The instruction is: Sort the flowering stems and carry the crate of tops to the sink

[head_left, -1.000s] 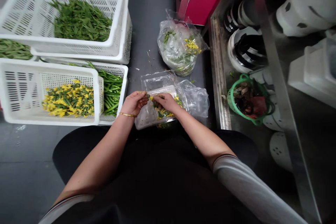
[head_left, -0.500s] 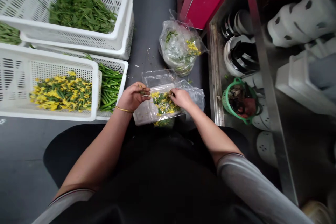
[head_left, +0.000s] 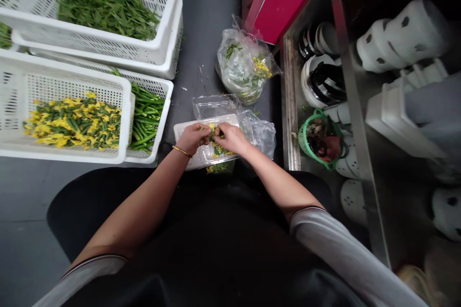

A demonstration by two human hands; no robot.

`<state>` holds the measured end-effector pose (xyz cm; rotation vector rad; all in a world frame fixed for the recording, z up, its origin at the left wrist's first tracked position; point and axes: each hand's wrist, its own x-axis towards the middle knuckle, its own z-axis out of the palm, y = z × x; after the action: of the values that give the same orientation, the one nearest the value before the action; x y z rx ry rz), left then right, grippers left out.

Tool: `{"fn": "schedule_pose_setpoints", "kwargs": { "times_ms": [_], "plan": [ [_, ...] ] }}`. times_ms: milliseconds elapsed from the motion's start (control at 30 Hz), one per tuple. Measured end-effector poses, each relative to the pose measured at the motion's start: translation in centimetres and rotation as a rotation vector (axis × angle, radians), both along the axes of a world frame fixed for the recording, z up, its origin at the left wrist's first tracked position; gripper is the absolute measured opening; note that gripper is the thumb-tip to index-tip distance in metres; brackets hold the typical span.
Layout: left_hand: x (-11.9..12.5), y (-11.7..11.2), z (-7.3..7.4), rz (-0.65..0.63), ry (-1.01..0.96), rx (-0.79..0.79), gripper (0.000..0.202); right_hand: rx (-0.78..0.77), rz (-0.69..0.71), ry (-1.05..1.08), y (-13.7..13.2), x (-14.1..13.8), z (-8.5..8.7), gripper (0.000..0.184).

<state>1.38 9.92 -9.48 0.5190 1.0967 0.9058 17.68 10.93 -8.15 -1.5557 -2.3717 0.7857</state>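
My left hand (head_left: 194, 138) and my right hand (head_left: 230, 137) meet over a clear plastic clamshell box (head_left: 187, 130) on the dark floor. Both hands are closed, pinching green stems with yellow flowers (head_left: 213, 133) between their fingertips. More of the same flowering stems lie in the box under the hands. A gold bangle sits on my left wrist. A crumpled clear plastic bag (head_left: 261, 132) lies right beside the box, touching it.
Stacked white slotted crates stand at left: one with yellow-flowered stems (head_left: 72, 120), one with green stalks (head_left: 147, 117), one with leafy greens (head_left: 104, 7). A plastic bag of trimmings (head_left: 245, 64) lies behind. A steel shelf (head_left: 290, 105) with pots and a green basket (head_left: 322, 136) is at right.
My right hand has come back from the box's right side to meet the left hand over the middle. The view has shifted slightly left and down.
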Motion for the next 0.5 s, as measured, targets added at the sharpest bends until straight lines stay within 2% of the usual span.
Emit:
{"fn": "schedule_pose_setpoints", "kwargs": {
  "times_ms": [133,200,300,367,433,500],
  "plan": [
    [0.7,-0.1,0.5,-0.031,-0.122,0.058,0.027,-0.089,-0.085,0.282,-0.8,0.5,-0.1,0.015],
    [0.6,0.1,0.8,-0.029,-0.142,0.041,0.026,-0.115,-0.125,0.303,-0.6,1.2,-0.6,0.015],
    [-0.8,0.9,1.3,0.108,-0.136,0.007,0.025,-0.063,-0.201,0.131,0.3,3.0,-1.0,0.009],
    [-2.1,1.6,1.8,0.221,-0.153,0.015,0.022,-0.025,-0.239,0.005,0.7,3.7,-1.1,0.012],
    [-3.1,2.0,2.2,0.279,-0.169,0.039,0.017,-0.021,-0.204,-0.09,0.7,3.4,-1.5,0.017],
    [-3.5,2.0,2.5,0.278,-0.16,0.047,0.014,-0.04,-0.096,-0.192,0.5,2.0,-2.3,0.021]
  ]
}}
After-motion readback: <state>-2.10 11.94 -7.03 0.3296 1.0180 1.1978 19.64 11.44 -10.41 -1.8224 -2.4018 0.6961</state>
